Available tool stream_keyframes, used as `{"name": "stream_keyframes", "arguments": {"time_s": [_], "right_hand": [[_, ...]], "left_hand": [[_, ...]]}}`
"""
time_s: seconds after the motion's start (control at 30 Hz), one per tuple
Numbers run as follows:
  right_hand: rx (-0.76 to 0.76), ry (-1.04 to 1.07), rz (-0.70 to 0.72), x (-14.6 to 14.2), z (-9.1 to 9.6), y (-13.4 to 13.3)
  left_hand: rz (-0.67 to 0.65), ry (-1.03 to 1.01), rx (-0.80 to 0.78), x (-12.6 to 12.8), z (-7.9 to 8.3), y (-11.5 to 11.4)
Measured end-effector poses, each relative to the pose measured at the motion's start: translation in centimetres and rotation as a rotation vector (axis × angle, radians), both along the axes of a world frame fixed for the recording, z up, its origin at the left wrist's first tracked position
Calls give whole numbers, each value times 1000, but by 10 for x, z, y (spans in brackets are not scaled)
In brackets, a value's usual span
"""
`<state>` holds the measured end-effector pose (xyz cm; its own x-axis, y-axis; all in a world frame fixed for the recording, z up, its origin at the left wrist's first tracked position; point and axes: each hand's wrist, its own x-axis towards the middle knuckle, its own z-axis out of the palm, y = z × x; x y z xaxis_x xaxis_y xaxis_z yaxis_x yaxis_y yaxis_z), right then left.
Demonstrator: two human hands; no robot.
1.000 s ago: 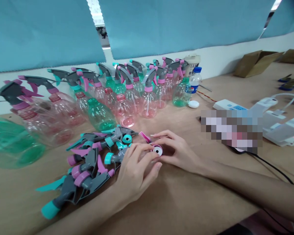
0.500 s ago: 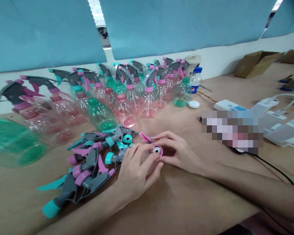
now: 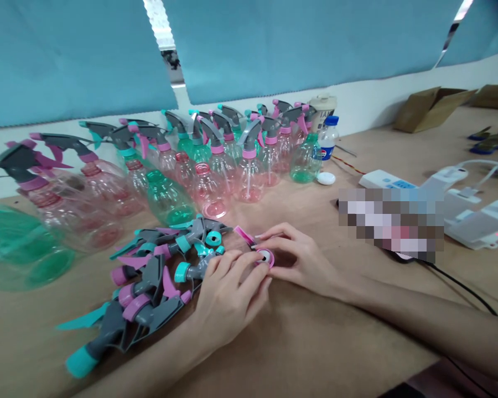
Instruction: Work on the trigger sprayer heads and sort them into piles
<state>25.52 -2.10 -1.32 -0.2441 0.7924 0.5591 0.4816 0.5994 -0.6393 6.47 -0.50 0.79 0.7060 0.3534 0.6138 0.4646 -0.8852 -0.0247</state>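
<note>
Between both hands is a grey spray head with a pink collar (image 3: 270,257), its white inner disc facing up and its pink trigger (image 3: 244,235) pointing away. My left hand (image 3: 232,293) has its fingertips pressed on the collar and disc. From the right, the thumb and fingers of my right hand (image 3: 305,257) are closed round the same spray head, hiding most of its grey body. Just left of my left hand lies a pile of loose spray heads (image 3: 149,287) with pink or turquoise collars, some partly behind the fingers.
Rows of pink and green spray bottles (image 3: 249,171) stand along the wall, several with heads fitted. A green bottle (image 3: 25,249) lies at the far left. Rightward are a white cap (image 3: 326,178), a drink bottle (image 3: 328,138), a power strip (image 3: 384,179), chargers and a cardboard box (image 3: 431,110).
The view has shifted slightly. My left fingertips have moved a little over the collar, covering more of the white disc. Both hands still hold the spray head.
</note>
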Motion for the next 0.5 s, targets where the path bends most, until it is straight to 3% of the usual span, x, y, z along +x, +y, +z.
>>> {"name": "stream_keyframes", "arguments": {"time_s": [0.33, 0.5], "right_hand": [[44, -25, -13, 0, -3, 2], [50, -43, -31, 2, -4, 3]], "left_hand": [[-8, 87, 5, 1, -5, 0], [-54, 86, -98, 1, -7, 1]]}}
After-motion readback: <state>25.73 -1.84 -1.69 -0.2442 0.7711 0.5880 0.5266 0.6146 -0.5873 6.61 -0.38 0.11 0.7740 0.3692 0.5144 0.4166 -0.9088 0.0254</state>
